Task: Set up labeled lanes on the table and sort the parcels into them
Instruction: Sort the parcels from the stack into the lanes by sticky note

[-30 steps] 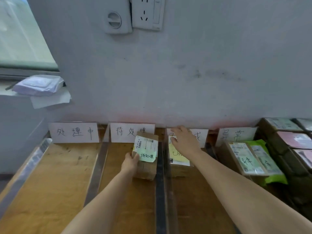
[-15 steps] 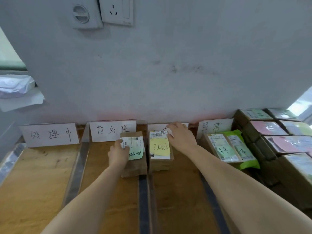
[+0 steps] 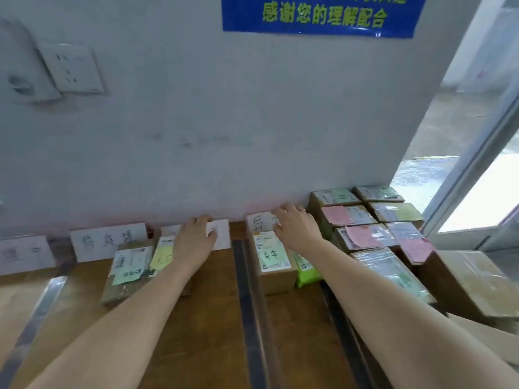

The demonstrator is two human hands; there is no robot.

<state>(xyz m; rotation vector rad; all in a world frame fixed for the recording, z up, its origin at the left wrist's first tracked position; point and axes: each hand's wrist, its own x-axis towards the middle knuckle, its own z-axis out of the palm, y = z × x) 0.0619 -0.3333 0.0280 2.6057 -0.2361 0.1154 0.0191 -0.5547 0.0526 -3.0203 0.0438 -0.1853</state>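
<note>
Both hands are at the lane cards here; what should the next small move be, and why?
Probably lift the right hand off its lane card and reach for the stacked parcels at the right: the card already stands against the wall, and that pile looks unsorted.

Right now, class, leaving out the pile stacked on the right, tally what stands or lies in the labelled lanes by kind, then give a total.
White paper label cards: 4
Brown cardboard boxes: 3
Green plastic mailer bag: 1
Total: 8
</note>
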